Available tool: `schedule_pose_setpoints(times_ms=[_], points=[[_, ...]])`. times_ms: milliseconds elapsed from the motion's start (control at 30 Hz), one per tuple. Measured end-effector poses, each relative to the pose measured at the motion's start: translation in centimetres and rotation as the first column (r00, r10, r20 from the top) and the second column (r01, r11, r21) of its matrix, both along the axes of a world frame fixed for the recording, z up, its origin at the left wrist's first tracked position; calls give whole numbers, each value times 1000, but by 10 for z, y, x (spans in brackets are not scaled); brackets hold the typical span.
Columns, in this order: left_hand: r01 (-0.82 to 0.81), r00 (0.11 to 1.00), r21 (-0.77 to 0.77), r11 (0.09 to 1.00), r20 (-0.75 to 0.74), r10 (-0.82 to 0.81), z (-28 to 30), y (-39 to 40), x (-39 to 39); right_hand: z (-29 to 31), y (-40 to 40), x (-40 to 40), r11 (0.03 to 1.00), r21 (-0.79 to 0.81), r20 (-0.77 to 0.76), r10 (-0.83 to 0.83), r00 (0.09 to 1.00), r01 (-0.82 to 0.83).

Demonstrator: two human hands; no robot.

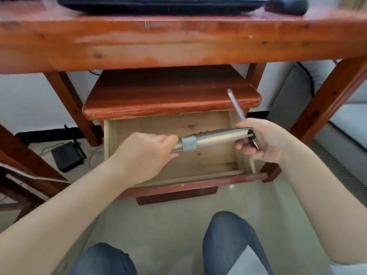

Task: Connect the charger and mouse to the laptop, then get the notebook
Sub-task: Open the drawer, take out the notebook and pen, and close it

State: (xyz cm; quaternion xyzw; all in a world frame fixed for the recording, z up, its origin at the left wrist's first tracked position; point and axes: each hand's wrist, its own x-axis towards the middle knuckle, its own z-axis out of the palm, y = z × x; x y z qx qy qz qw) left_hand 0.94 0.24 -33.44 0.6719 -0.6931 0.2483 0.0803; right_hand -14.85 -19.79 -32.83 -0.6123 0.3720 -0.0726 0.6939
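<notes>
A grey notebook (214,138) with an elastic band loop is held edge-on above the open wooden drawer (190,175). My left hand (143,155) grips its left end. My right hand (262,139) grips its right end and also holds a pen (236,105) that points up and away. The black laptop (158,4) lies on the red-brown desk (178,40) at the top edge of view, with the black mouse (288,5) to its right. The charger is not visible.
The drawer sticks out from a small cabinet (170,96) under the desk. A black router (66,156) with cables lies on the floor at left. A grey sofa (337,116) stands at right. My knees in jeans (228,241) are at the bottom.
</notes>
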Motion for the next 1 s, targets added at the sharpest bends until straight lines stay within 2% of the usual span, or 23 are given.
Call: schedule_pose_setpoints(times_ms=[233,467,600,700,767,833,867,900,933,967,1000], points=[[-32,994,-75,997,98,40,79,3,-6,64,2,0,997,-80,125,32,992,-22],[-44,969,-160,986,235,82,100,0,6,75,4,14,999,-43,308,-3,951,17],[-57,979,-162,985,185,88,69,-18,33,53,0,46,988,-53,259,-130,957,148],[-130,970,-63,990,199,140,29,-30,49,23,-3,62,944,-203,123,-240,963,261],[-179,968,-9,984,175,178,14,-39,56,4,-3,61,846,-463,39,-277,960,263],[-193,971,22,981,151,187,10,-45,65,-12,-3,53,587,-777,76,-271,960,227],[-196,972,37,980,141,189,9,-48,70,-16,-1,46,455,-873,85,-209,974,174],[-207,972,52,977,127,199,9,-50,73,-21,4,38,369,-927,24,-129,991,70],[-222,971,62,973,108,215,9,-52,75,-26,11,30,307,-946,-124,-51,991,-103],[-232,971,61,971,79,227,7,-54,77,-31,20,24,238,-921,-315,16,949,-310],[-239,971,48,970,33,238,4,-57,78,-40,30,18,156,-851,-498,64,865,-501]])
